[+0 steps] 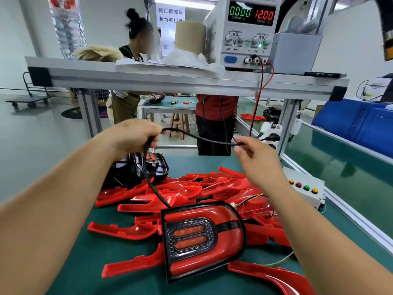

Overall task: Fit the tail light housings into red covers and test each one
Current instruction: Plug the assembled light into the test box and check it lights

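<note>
Green-matted worktop [85, 262] beneath both hands, carrying a heap of loose red plastic covers [182, 188]; most units appear still unassembled. Grey bench power supply [248, 35], above the right hand, reads zero current, so testing seems not yet begun. One black tail light housing seated in its red cover [202, 239] lies below and between the hands, unlit. Left hand [134, 137] and right hand [257, 158] each pinch its thin black cable [202, 138], stretched between them.

Red covers [187, 192], black cable [197, 138], green table [106, 252].
</note>
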